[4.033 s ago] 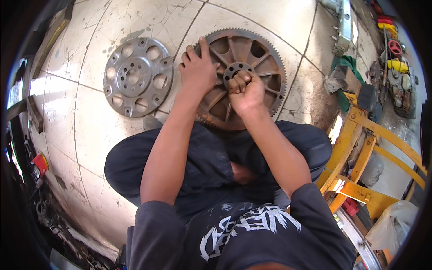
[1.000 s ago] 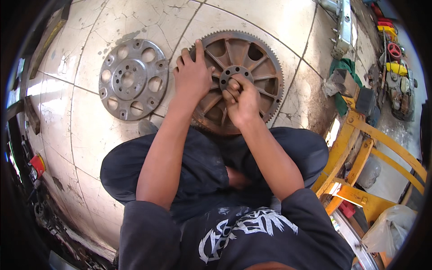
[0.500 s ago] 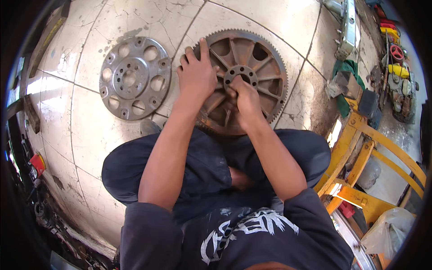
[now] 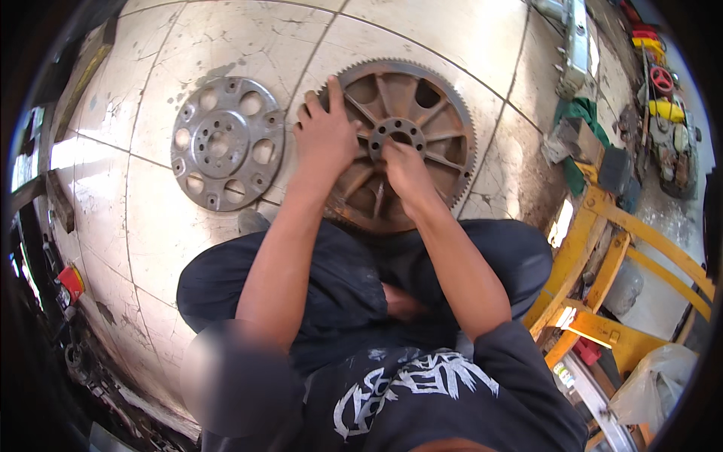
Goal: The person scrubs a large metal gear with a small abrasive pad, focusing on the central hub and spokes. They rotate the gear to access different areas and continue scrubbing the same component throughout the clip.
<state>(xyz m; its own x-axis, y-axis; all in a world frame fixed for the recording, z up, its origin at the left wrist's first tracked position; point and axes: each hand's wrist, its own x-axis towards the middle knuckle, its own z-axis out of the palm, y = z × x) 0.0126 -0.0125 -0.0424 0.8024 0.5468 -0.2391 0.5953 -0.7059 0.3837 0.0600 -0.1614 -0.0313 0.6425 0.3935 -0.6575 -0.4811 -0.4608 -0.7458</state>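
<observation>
A large rusty flywheel [image 4: 440,172] with a toothed rim and spokes lies on the tiles in front of my crossed legs. My left hand [image 4: 325,139] rests on its left rim, fingers spread and pointing away from me, thumb over the spokes. My right hand [image 4: 407,175] is closed at the near edge of the hub [image 4: 416,129], which has a ring of bolt holes round a central opening. Its fingertips are mostly hidden, so what they grip cannot be made out. Left of the flywheel, a grey metal disc [image 4: 226,120] with round cutouts lies flat, untouched.
A yellow metal frame [image 4: 595,275] stands close on my right, near a clear plastic bag [image 4: 655,384]. Beyond it are a dark block [image 4: 616,172], green cloth [image 4: 576,113] and a long metal part [image 4: 574,56]. Dark clutter and a red object [image 4: 71,283] line the left side.
The whole view has shifted slightly, so the flywheel and disc sit a little lower. At the hub my right fingers have moved slightly; my left hand stays on the rim.
</observation>
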